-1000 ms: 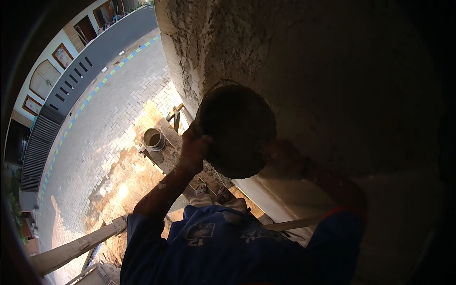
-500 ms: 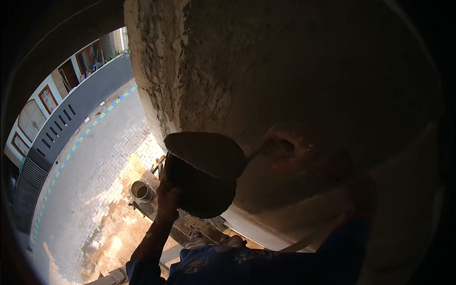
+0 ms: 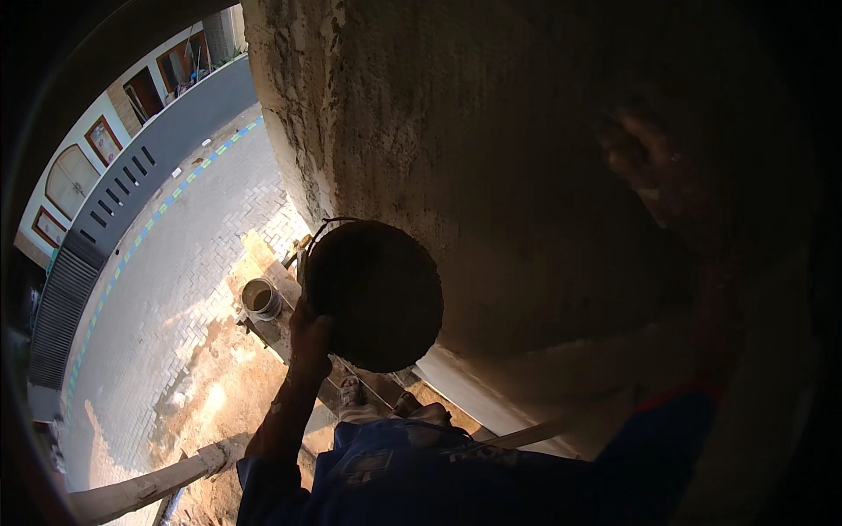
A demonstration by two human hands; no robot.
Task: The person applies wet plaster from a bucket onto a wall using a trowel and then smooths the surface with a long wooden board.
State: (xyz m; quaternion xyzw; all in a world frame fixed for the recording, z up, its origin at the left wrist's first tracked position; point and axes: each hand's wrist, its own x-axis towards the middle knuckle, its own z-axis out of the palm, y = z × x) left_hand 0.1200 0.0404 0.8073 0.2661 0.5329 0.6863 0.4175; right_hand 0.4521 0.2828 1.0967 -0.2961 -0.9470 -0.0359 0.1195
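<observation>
A round, dark bucket [image 3: 373, 294] with a wire handle hangs at the middle beside the rough plastered wall [image 3: 377, 105]; its contents are too dark to make out. My left hand [image 3: 311, 337] is closed on the bucket's left side. High at the right, against the shadowed wall, my right hand [image 3: 649, 158] has its fingers curled; what it holds is lost in the dark.
Below me my feet [image 3: 353, 393] stand on narrow wooden planks of a scaffold. A second bucket [image 3: 274, 298] sits on a board lower left. A wooden pole [image 3: 158, 478] crosses at bottom left. Far down lie paving, spilled sand, a grey boundary wall [image 3: 123, 193] and house fronts.
My right hand left the bucket's rim, was over it with a pointed trowel, and has moved up and right; that trowel is no longer visible. The bucket and left hand sit lower and further left.
</observation>
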